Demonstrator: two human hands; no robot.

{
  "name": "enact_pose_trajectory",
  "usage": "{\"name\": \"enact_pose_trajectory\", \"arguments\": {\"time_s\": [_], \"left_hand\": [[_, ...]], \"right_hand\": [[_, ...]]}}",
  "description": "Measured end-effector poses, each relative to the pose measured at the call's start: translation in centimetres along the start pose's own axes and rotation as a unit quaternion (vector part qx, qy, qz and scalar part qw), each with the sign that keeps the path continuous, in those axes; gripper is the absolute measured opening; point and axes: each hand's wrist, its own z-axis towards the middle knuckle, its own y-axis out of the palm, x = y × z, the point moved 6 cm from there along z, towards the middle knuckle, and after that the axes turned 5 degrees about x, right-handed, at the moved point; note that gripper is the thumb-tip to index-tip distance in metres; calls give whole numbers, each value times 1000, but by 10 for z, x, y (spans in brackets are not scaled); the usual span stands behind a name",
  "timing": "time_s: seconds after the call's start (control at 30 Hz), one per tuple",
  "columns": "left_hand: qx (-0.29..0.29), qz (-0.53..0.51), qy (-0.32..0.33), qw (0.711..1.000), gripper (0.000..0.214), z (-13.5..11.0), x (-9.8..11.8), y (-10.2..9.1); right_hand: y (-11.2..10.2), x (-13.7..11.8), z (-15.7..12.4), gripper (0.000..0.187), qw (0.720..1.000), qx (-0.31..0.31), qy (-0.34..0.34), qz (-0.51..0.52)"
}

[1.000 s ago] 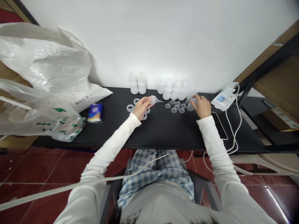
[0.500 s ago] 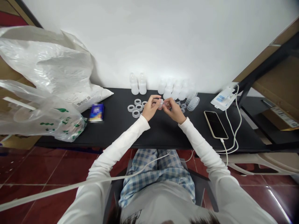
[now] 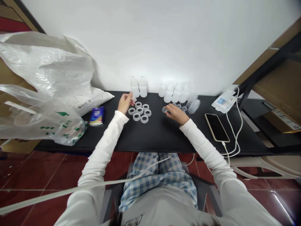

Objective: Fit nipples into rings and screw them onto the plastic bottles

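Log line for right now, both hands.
left hand: holding small translucent piece | right hand: touching clear disc | rings: clustered on black table | bottles: upright near wall

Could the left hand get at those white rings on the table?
Probably yes: the white rings lie uncovered on the black table, close beside the left hand. One catch: it seems to hold a small translucent piece.

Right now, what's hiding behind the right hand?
Small clear discs peek out on the black table just beyond the right hand, with whitish bottles farther back. The hand hides part of that disc cluster, so how many lie there can't be seen.
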Motion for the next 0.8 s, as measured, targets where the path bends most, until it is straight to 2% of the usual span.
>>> {"name": "enact_pose_trajectory", "arguments": {"time_s": [0.07,0.13,0.27,0.4,0.5,0.57,0.67,0.8], "left_hand": [[3,7,-12,1000,30,14,-16,-19],[18,46,-25,998,35,21,-32,-33],[5,127,1,992,33,26,-48,-40],[-44,202,20,978,26,25,-44,-32],[-47,246,29,968,26,29,-37,-25],[-17,252,45,966,35,37,-28,-19],[34,234,67,969,57,57,-16,-3],[18,217,50,975,73,85,-12,27]], "right_hand": [[8,2,0,19,998,-34,-11,-54],[14,1,0,22,994,-55,-25,-92],[19,-4,0,28,988,-69,-35,-136],[18,-2,-4,29,988,-53,-6,-144],[11,0,-7,38,992,-18,5,-126],[3,2,-8,42,993,17,19,-117],[-10,5,-11,38,991,58,54,-106],[-18,7,-15,31,990,73,73,-91]]}}
